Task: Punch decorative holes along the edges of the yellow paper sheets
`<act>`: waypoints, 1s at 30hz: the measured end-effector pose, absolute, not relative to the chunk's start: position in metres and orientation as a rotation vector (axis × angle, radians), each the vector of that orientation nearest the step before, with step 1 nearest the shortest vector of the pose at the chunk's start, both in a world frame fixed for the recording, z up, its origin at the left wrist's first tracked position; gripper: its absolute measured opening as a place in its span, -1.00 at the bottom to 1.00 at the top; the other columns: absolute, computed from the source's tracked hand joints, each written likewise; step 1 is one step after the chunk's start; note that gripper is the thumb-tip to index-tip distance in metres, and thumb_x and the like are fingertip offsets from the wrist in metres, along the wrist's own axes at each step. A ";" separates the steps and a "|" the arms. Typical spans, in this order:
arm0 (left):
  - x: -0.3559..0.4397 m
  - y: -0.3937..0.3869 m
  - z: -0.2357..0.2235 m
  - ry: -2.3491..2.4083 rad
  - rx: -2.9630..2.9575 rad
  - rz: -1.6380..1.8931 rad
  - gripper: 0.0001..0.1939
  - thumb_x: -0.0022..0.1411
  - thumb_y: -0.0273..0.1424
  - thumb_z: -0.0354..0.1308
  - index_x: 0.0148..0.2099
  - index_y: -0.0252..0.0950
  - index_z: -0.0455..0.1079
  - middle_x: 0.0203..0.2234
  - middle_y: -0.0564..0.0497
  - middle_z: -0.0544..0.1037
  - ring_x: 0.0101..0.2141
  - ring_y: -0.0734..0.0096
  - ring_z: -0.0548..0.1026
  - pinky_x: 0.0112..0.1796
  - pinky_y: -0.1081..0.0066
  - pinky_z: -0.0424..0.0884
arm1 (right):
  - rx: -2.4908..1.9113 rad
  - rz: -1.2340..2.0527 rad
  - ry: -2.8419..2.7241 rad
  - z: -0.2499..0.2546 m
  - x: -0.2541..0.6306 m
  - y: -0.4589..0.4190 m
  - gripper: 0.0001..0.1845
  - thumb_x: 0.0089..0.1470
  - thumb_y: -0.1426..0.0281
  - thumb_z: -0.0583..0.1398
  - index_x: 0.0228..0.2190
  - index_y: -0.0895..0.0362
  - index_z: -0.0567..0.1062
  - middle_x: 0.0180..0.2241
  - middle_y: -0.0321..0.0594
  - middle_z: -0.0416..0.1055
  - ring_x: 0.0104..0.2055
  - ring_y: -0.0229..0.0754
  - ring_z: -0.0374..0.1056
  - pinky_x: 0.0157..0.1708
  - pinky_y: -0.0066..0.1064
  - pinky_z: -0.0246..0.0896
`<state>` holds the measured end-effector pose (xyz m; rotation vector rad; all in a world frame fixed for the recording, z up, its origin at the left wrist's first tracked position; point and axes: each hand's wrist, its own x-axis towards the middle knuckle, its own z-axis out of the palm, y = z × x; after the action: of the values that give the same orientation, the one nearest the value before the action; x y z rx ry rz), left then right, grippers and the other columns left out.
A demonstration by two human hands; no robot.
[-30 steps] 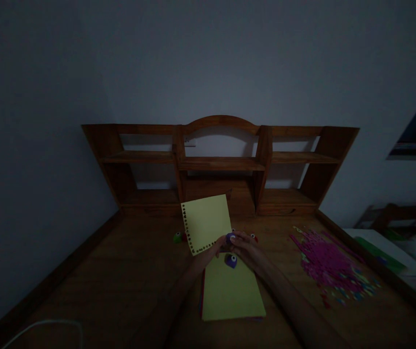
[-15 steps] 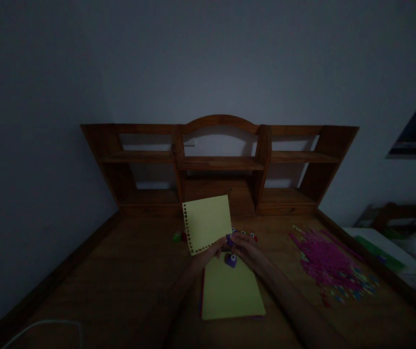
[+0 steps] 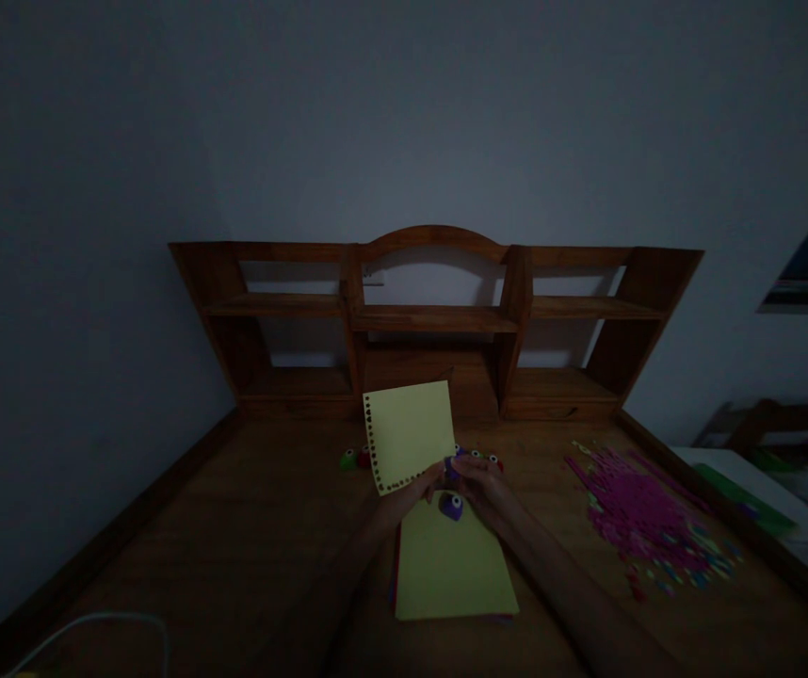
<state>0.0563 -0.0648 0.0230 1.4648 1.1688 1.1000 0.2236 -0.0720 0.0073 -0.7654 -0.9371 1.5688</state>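
A yellow sheet of paper [image 3: 411,433] has small holes punched along its left and bottom edges. My left hand [image 3: 429,482] is closed in a pinch at the sheet's lower right corner. Against that corner, my right hand [image 3: 483,482] grips a small purple craft punch [image 3: 452,467], mostly covered by fingers. Just below the hands, a second purple punch [image 3: 452,507] with a white eye lies on a stack of yellow paper [image 3: 455,570]. Behind the sheet sit a green punch [image 3: 348,460] and a red one [image 3: 365,457], the latter partly hidden.
More eyed punches [image 3: 493,461] stand beyond my right hand. Pink strips and small coloured bits [image 3: 640,504] are heaped on the desk [image 3: 269,556] to the right. A wooden shelf unit [image 3: 436,318] rises at the back. A white cable [image 3: 114,617] lies at front left.
The whole view has shifted slightly, so things appear a little farther right. Both hands stay together at the sheet's corner, with little other visible change.
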 end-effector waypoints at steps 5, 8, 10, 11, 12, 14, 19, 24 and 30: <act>0.054 -0.061 0.013 1.133 1.498 1.034 -0.42 0.06 0.11 0.13 -0.70 -0.23 0.17 -0.70 0.06 0.35 -0.62 0.45 0.29 -0.46 0.40 0.29 | -0.767 1.580 -0.897 0.008 0.222 -0.073 -0.74 -0.19 0.25 0.45 -0.47 0.16 0.62 -0.39 -0.13 0.58 -0.35 -0.10 0.46 -0.31 -0.30 0.33; 0.053 -0.061 0.012 1.105 1.512 1.025 -0.41 0.13 0.12 0.05 -0.69 -0.22 0.21 -0.69 0.05 0.35 -0.58 0.41 0.33 -0.39 0.37 0.33 | -0.781 1.563 -0.879 0.007 0.220 -0.073 -0.74 -0.21 0.25 0.46 -0.46 0.14 0.62 -0.39 -0.16 0.57 -0.36 -0.12 0.45 -0.31 -0.30 0.33; 0.053 -0.061 0.013 1.111 1.492 1.032 -0.38 0.14 0.15 0.00 -0.70 -0.22 0.21 -0.70 0.05 0.34 -0.58 0.40 0.33 -0.37 0.37 0.33 | -0.784 1.536 -0.893 0.006 0.218 -0.073 -0.74 -0.18 0.25 0.46 -0.43 0.11 0.62 -0.37 -0.18 0.57 -0.35 -0.14 0.45 -0.31 -0.32 0.32; 0.053 -0.060 0.014 1.132 1.474 1.042 -0.37 0.13 0.16 0.00 -0.72 -0.21 0.19 -0.72 0.05 0.31 -0.59 0.41 0.32 -0.37 0.36 0.33 | -0.790 1.523 -0.911 0.005 0.217 -0.073 -0.73 -0.18 0.25 0.46 -0.40 0.10 0.62 -0.36 -0.19 0.57 -0.35 -0.15 0.45 -0.31 -0.33 0.31; 0.053 -0.060 0.015 1.157 1.455 1.060 -0.36 0.12 0.16 0.00 -0.73 -0.21 0.17 -0.73 0.06 0.29 -0.61 0.41 0.30 -0.38 0.36 0.33 | -0.801 1.509 -0.932 0.005 0.216 -0.074 -0.72 -0.18 0.27 0.46 -0.38 0.09 0.62 -0.35 -0.20 0.57 -0.35 -0.16 0.44 -0.32 -0.35 0.29; 0.052 -0.059 0.014 1.192 1.416 1.098 -0.36 0.11 0.15 0.02 -0.75 -0.21 0.15 -0.75 0.07 0.27 -0.62 0.43 0.28 -0.36 0.35 0.33 | -0.835 1.478 -0.970 0.006 0.214 -0.076 -0.68 -0.21 0.29 0.48 -0.34 0.08 0.61 -0.36 -0.22 0.56 -0.37 -0.18 0.43 -0.36 -0.37 0.26; 0.051 -0.056 0.011 1.204 1.338 1.140 -0.38 0.06 0.16 0.09 -0.74 -0.21 0.18 -0.75 0.08 0.27 -0.62 0.41 0.28 -0.37 0.35 0.32 | -0.896 1.430 -1.059 0.012 0.216 -0.079 -0.65 -0.22 0.29 0.48 -0.31 0.09 0.62 -0.35 -0.23 0.56 -0.41 -0.24 0.39 -0.42 -0.43 0.18; 0.050 -0.058 0.015 1.191 1.384 1.103 -0.34 0.06 0.21 0.05 -0.76 -0.22 0.18 -0.74 0.06 0.30 -0.61 0.41 0.30 -0.32 0.34 0.32 | -0.880 1.442 -1.074 0.013 0.219 -0.079 -0.67 -0.20 0.29 0.47 -0.32 0.10 0.63 -0.35 -0.23 0.56 -0.43 -0.24 0.39 -0.43 -0.43 0.20; 0.051 -0.060 0.022 1.135 1.375 1.136 -0.36 0.10 0.19 0.03 -0.71 -0.22 0.22 -0.70 0.03 0.35 -0.59 0.40 0.32 -0.36 0.34 0.32 | -0.878 1.453 -1.089 0.006 0.222 -0.074 -0.66 -0.20 0.27 0.47 -0.31 0.10 0.64 -0.32 -0.20 0.57 -0.41 -0.21 0.40 -0.41 -0.41 0.24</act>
<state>0.0513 -0.0599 0.0216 1.3751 1.1348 1.1365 0.2218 -0.0738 0.0062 -0.8778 -1.0891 1.4532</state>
